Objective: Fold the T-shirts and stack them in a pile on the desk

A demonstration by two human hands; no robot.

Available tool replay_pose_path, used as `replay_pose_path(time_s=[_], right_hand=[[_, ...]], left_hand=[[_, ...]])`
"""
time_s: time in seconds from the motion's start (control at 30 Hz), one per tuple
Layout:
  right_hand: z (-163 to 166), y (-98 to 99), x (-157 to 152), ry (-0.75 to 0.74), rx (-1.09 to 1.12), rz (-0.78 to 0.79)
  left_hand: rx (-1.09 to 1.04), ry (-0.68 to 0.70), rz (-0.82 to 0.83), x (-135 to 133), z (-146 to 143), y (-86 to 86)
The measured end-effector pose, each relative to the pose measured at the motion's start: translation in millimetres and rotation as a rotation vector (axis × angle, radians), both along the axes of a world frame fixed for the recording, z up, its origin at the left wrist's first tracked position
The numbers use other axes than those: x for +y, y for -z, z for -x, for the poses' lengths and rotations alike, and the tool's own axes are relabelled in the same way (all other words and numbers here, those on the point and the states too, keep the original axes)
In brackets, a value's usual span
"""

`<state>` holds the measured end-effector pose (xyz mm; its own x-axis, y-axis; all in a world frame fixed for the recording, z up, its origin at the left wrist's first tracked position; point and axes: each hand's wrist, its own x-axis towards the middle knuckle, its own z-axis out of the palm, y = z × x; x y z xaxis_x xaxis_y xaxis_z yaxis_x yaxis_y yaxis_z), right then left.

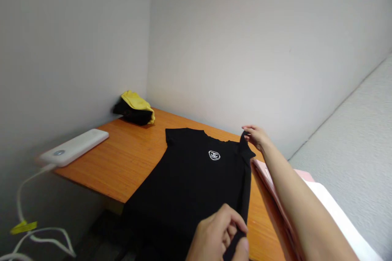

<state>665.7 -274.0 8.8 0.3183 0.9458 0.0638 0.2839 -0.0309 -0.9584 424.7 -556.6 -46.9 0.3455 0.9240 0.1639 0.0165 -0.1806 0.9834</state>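
Note:
A black T-shirt [190, 175] with a white printed badge on its chest lies spread front up on the wooden table [137, 159], its collar toward the far wall. Its lower part hangs past the table's near edge. At the far right, my right hand [256, 135] pinches the shirt by its sleeve and shoulder, lifting that bit of cloth off the surface. Close to me, my left hand [217, 234] is closed on the right side edge of the same shirt, near the hem. The fabric between the two hands runs in a nearly straight edge.
Folded yellow and black cloth [136, 106] sits in the back left corner. A white power bank [75, 147] with a white cable [20, 200] lies at the left edge. Pink and white material [327, 195] is stacked on the right, under my right forearm. Walls border the table.

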Motion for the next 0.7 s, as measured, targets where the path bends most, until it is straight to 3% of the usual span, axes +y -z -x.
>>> replay_pose_path(time_s=[0.07,0.13,0.23,0.37,0.5,0.57,0.7], right_hand=[[46.6,-13.7,20.9,-0.063,0.038,-0.004],[99.5,-17.2,42.8,-0.12,0.058,0.001],[181.3,1.3,67.7,-0.211,0.067,0.052],[261.4,52.4,76.3,-0.281,0.064,0.148],[282.1,84.2,73.9,-0.265,0.046,0.168],[278.1,82.5,76.3,-0.231,0.023,0.14],[276.0,59.8,85.8,-0.196,-0.038,0.05]], left_hand=[[-0.079,-0.124,0.033,-2.9,36.3,-15.0],[-0.096,-0.294,0.027,-5.7,71.4,-15.7],[-0.064,-0.53,0.046,-8.0,118.7,8.0],[0.128,-0.681,0.066,-7.6,160.6,53.3],[0.249,-0.695,0.074,-6.5,170.1,72.0],[0.243,-0.665,0.052,-5.6,167.6,69.2],[0.17,-0.671,-0.016,-4.9,164.8,56.4]])
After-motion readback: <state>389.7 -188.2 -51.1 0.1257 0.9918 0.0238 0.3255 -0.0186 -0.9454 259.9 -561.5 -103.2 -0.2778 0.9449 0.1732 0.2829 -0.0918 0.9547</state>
